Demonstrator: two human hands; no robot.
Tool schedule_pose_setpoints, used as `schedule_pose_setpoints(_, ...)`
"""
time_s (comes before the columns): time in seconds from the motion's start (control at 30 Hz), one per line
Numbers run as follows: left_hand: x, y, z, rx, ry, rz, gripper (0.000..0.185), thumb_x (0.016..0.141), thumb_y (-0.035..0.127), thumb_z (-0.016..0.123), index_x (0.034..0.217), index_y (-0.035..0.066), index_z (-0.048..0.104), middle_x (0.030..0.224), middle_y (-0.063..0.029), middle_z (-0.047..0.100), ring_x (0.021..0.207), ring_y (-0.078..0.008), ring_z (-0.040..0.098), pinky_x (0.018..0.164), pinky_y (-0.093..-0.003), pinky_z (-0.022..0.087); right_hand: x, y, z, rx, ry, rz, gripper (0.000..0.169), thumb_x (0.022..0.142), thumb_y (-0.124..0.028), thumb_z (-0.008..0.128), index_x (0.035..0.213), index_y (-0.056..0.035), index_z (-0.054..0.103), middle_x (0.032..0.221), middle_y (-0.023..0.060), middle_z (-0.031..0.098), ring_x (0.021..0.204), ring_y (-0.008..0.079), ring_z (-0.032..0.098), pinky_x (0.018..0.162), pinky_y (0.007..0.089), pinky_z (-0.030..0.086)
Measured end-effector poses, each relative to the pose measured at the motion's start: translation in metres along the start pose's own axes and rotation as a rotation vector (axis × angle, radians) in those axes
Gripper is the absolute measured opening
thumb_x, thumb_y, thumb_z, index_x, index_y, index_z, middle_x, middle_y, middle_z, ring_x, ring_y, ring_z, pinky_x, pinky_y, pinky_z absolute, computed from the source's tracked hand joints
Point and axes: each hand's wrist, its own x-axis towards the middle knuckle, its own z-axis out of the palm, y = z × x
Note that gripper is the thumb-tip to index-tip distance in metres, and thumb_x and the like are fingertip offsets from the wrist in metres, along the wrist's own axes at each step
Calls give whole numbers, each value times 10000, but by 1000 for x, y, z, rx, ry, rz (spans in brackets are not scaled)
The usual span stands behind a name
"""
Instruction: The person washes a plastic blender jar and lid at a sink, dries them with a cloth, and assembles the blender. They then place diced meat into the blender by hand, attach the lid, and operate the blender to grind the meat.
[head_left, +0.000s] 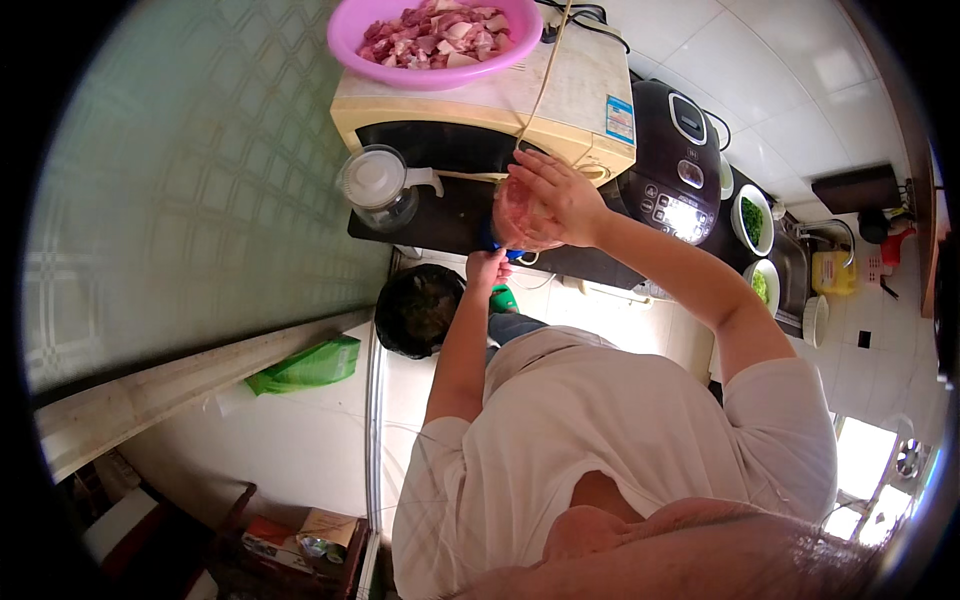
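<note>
A clear round container with pink meat in it stands at the near edge of the dark counter, with a blue part under it. Across its top and side lies my right hand, flat, its fingers extended. My left hand is at the container's lower near edge beside the blue part, fingers partly curled; whether it grips anything is unclear. To the left stands a clear jug with a white lid and handle. Cut raw meat fills a pink basin on the microwave oven.
A dark multicooker stands right of the microwave, then bowls of chopped greens and a sink. A pale cord hangs over the microwave's front. On the floor is a lined black bin; patterned glass rises at left.
</note>
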Motion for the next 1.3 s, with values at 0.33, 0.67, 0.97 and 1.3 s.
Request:
schedule_pose_setpoints(0.33, 1, -4, 0, -14, -10, 26, 281, 885, 271, 628, 794, 5, 618, 692, -92, 658, 559, -181, 658, 469, -288, 533, -1, 0, -2, -16, -23, -7, 702, 743, -389, 640, 1332, -67, 438, 1397, 162, 410, 1277, 337, 407, 1068, 446, 299)
schedule_pose_setpoints(0.67, 5, -6, 0, -17, -22, 17, 273, 873, 281, 644, 797, 20, 617, 704, -82, 658, 581, -178, 661, 484, -295, 536, 0, -3, -4, -26, -48, 10, 721, 719, -337, 642, 1339, -44, 418, 1412, 176, 388, 1295, 350, 388, 1096, 455, 274)
schedule_pose_setpoints(0.97, 6, -5, -1, -3, -29, -4, 282, 860, 290, 660, 810, 16, 613, 735, -85, 661, 628, -202, 678, 513, -312, 549, 0, -3, -5, 4, -47, 22, 721, 727, -350, 633, 1343, -44, 416, 1419, 182, 380, 1282, 368, 393, 1099, 458, 269)
schedule_pose_setpoints(1.3, 6, -6, -1, -1, -27, 8, 284, 859, 289, 662, 804, 15, 612, 728, -90, 662, 611, -202, 675, 499, -312, 547, -2, -3, -4, 3, -32, 20, 704, 740, -365, 627, 1334, -44, 429, 1426, 177, 377, 1279, 368, 398, 1091, 465, 276)
